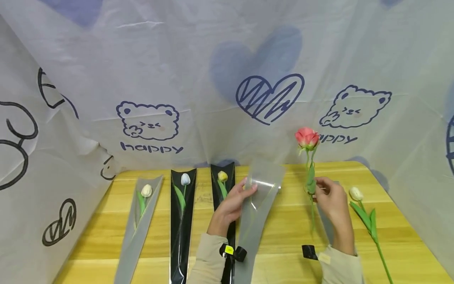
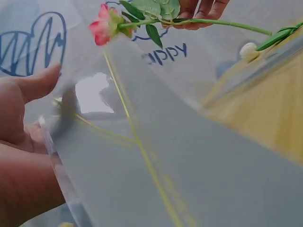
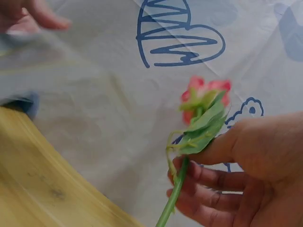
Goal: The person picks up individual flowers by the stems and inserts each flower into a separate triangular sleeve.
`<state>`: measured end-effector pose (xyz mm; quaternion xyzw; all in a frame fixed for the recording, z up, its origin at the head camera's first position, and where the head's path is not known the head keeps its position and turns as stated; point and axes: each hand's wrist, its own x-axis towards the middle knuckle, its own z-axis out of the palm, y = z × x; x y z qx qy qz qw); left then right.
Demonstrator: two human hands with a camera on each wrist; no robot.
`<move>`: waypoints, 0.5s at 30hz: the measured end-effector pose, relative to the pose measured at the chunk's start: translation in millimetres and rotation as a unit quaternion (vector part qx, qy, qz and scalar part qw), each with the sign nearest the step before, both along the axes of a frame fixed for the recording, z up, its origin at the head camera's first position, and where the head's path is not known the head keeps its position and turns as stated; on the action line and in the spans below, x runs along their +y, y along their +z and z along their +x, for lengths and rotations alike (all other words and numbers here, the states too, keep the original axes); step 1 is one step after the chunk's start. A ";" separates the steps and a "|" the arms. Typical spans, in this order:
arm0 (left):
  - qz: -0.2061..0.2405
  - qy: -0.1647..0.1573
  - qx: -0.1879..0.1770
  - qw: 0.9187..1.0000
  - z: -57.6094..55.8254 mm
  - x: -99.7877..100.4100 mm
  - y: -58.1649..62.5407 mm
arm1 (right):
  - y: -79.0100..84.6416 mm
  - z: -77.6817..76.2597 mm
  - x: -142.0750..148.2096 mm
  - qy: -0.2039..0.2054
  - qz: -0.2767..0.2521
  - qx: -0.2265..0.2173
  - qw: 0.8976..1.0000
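My left hand (image 1: 232,201) holds a grey flower sleeve (image 1: 260,205) with a clear front and thin gold lines, lifted off the table near its upper end. In the left wrist view the sleeve (image 2: 156,156) fills most of the picture, the thumb at its edge. My right hand (image 1: 333,201) pinches a pink rose (image 1: 307,138) by its green stem, just under the leaves. The rose stands upright, to the right of the sleeve and apart from it. From the right wrist view, the thumb and fingers close around the stem (image 3: 175,198) below a leaf.
Left of the hands lie a grey sleeve (image 1: 129,240) with a white tulip, and two black sleeves (image 1: 182,236) with a blue and a yellow tulip. A loose white tulip (image 1: 356,193) lies at the right, beside another grey sleeve (image 1: 325,221). A printed cloth hangs behind the wooden table (image 1: 287,252).
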<state>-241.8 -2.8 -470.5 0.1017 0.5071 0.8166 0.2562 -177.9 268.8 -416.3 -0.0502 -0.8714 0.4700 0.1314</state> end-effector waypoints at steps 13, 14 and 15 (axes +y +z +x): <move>-0.074 -0.005 0.099 0.992 9.5 -21.7 22.1 | 12.9 -2.2 -17.6 -0.054 -0.298 0.117 0.946; -0.074 -0.001 0.098 0.992 9.7 -21.0 21.9 | 14.5 -2.2 -18.6 -0.053 -0.319 0.125 0.938; -0.076 0.004 0.097 0.992 9.9 -20.3 21.5 | 16.2 -2.0 -19.8 -0.052 -0.332 0.132 0.933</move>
